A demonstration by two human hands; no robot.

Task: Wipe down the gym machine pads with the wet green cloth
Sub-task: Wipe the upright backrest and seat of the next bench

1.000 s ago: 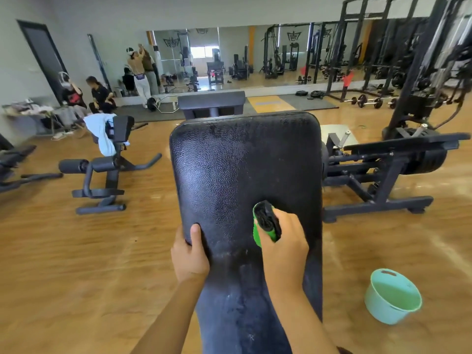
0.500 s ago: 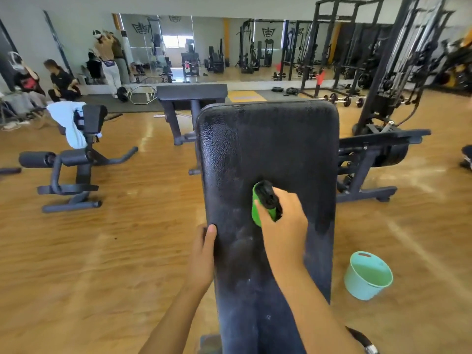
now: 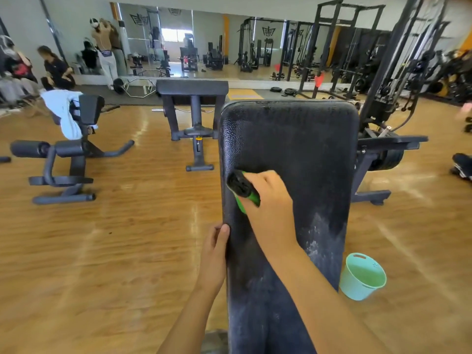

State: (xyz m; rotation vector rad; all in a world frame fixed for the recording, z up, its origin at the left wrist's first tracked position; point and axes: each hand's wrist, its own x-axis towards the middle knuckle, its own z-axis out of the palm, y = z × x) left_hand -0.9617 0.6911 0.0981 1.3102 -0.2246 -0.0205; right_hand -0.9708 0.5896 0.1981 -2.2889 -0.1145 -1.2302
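Head view showed the right hand (image 3: 270,208), fingers (image 3: 265,178) curled round the bunched green cloth (image 3: 244,198), pressing it on the bench pad (image 3: 301,144) near its left edge; the left hand (image 3: 213,254) clasped that edge just below. So narrow a wad could miss the white streaks (image 3: 316,238) right of those fingers.

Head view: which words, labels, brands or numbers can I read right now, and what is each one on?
No text can be read.
Mirror emblems: crest shapes only, too blurred to make out any letters.
Bucket: a tiny mark near the rim, too small to read.
Black pad and green cloth: no print visible.
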